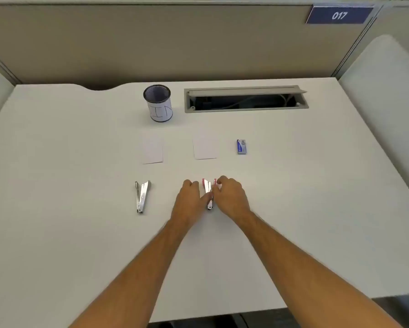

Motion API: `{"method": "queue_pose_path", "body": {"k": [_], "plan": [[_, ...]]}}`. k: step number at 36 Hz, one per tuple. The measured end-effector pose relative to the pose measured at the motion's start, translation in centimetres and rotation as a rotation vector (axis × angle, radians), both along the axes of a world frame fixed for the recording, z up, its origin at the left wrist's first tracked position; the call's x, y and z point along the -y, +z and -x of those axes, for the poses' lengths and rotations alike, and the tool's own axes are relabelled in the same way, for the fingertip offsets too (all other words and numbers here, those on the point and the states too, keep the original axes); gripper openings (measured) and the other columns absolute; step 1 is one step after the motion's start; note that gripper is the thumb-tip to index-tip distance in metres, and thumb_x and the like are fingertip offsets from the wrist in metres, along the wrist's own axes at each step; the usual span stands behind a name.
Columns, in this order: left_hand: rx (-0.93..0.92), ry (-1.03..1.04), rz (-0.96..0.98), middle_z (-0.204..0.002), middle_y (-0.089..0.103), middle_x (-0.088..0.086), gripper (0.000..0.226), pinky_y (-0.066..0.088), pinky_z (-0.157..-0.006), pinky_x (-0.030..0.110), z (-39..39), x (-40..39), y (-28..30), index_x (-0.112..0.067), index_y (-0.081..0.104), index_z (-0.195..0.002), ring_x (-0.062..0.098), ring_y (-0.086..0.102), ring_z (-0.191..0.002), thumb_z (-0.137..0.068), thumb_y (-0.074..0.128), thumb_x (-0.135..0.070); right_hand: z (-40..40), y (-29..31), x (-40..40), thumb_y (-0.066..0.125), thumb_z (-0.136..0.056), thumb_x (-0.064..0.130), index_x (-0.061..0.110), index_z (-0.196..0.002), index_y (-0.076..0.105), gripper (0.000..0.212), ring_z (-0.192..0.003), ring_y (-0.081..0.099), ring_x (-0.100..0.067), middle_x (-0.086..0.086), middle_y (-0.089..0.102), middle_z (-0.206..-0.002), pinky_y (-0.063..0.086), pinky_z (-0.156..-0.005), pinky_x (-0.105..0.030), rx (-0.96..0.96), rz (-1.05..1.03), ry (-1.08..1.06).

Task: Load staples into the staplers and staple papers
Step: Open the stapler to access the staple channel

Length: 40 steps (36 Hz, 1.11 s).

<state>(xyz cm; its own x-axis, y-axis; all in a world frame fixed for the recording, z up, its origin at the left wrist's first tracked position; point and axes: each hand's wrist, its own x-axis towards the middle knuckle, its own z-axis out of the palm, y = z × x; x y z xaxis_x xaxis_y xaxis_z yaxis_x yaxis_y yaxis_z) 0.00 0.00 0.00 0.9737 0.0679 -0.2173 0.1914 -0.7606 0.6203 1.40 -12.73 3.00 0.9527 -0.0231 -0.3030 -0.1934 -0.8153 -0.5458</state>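
Note:
A red and silver stapler (208,192) lies swung apart on the white desk (56,162) between my two hands. My left hand (190,197) touches its left side and my right hand (230,196) curls round its right arm. A second, silver stapler (142,196) lies hinged apart to the left, untouched. Two small stacks of white paper (152,150) (204,147) lie farther back. A small blue staple box (241,146) sits to the right of them.
A black mesh pen cup (158,102) with a white label stands at the back centre. A grey cable hatch (246,99) is sunk into the desk at the back right. Beige partition walls enclose the desk.

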Motion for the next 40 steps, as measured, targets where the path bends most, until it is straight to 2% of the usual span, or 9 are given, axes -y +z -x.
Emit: {"method": "queue_pose_path", "body": {"k": [6,11,15,19,22,26,29,35,40], "plan": [[0.001,0.017,0.087,-0.096,0.05,0.002,0.021,0.039,-0.056,0.024,1.3,1.3,-0.1,-0.019,0.063,-0.091,0.016,0.056,-0.07,-0.098,0.058,-0.038,0.3,-0.5,-0.1,0.05,-0.099,0.021,0.009,-0.092,0.068,0.023,-0.068,0.06,-0.021,-0.006,0.07,-0.083,0.043,-0.055,-0.027,-0.055,-0.071,-0.061],[0.014,0.013,0.113,-0.108,0.051,0.007,0.027,0.051,-0.074,0.029,1.9,2.5,-0.2,-0.01,0.061,-0.121,0.021,0.058,-0.089,-0.097,0.061,-0.024,0.2,-0.8,-0.3,0.05,-0.098,0.016,0.011,-0.07,0.059,0.03,-0.056,0.05,-0.016,-0.003,0.06,-0.066,0.035,-0.048,-0.025,-0.043,-0.101,-0.126],[0.026,-0.04,0.03,-0.121,0.052,0.016,0.035,0.051,-0.091,0.037,2.4,3.2,-0.7,-0.002,0.054,-0.132,0.028,0.051,-0.11,-0.098,0.057,-0.011,0.2,-1.1,-0.1,0.056,-0.098,0.019,0.005,-0.074,0.069,0.03,-0.057,0.057,-0.018,-0.007,0.069,-0.07,0.048,-0.057,-0.031,-0.04,-0.172,-0.206],[0.026,0.0,0.094,-0.123,0.052,0.013,0.031,0.051,-0.092,0.037,2.6,3.3,-1.4,-0.004,0.053,-0.129,0.026,0.05,-0.111,-0.098,0.056,-0.005,0.5,-1.7,0.4,0.064,-0.096,0.018,0.007,-0.078,0.073,0.023,-0.071,0.073,-0.024,-0.006,0.074,-0.075,0.062,-0.072,-0.038,-0.046,-0.348,-0.298],[0.042,0.04,0.189,-0.118,0.058,0.008,0.027,0.055,-0.088,0.032,2.6,3.3,-1.6,-0.009,0.053,-0.125,0.022,0.057,-0.106,-0.099,0.056,-0.005,1.0,-1.9,0.6,0.067,-0.095,0.02,0.01,-0.086,0.075,0.015,-0.076,0.075,-0.022,-0.003,0.076,-0.079,0.063,-0.075,-0.038,-0.043,-0.441,-0.343],[0.065,0.08,0.359,-0.099,0.064,-0.009,0.022,0.051,-0.066,0.01,2.9,3.1,-1.5,-0.023,0.047,-0.113,0.007,0.065,-0.087,-0.101,0.05,-0.004,1.5,-2.0,0.4,0.07,-0.091,0.024,0.016,-0.086,0.073,0.01,-0.075,0.075,-0.019,-0.001,0.077,-0.08,0.064,-0.074,-0.037,-0.055,-0.548,-0.413],[0.07,0.098,0.39,-0.1,0.06,-0.017,0.03,0.047,-0.067,0.001,3.2,2.4,-1.5,-0.026,0.044,-0.114,-0.005,0.061,-0.088,-0.101,0.05,0.0,1.7,-2.1,0.7,0.066,-0.093,0.02,0.013,-0.093,0.072,0.009,-0.073,0.077,-0.02,-0.005,0.078,-0.083,0.065,-0.073,-0.039,-0.071,-0.653,-0.468],[0.081,0.121,0.459,-0.111,0.065,-0.009,0.039,0.047,-0.078,0.01,3.5,1.7,-1.0,-0.02,0.047,-0.137,0.009,0.066,-0.099,-0.101,0.054,-0.007,1.4,-1.5,1.6,0.071,-0.093,0.021,0.027,-0.129,0.058,0.039,-0.086,0.077,-0.018,-0.006,0.078,-0.096,0.061,-0.081,-0.038,-0.057,-0.826,-0.387],[0.078,0.094,0.506,-0.11,0.069,-0.008,0.041,0.051,-0.073,0.008,3.1,1.5,0.2,-0.03,0.046,-0.147,0.009,0.068,-0.098,-0.107,0.049,-0.02,1.1,-0.3,1.8,0.063,-0.099,0.021,0.032,-0.134,0.061,0.037,-0.095,0.076,-0.021,-0.013,0.077,-0.099,0.062,-0.087,-0.041,-0.034,-0.886,-0.243]]}}
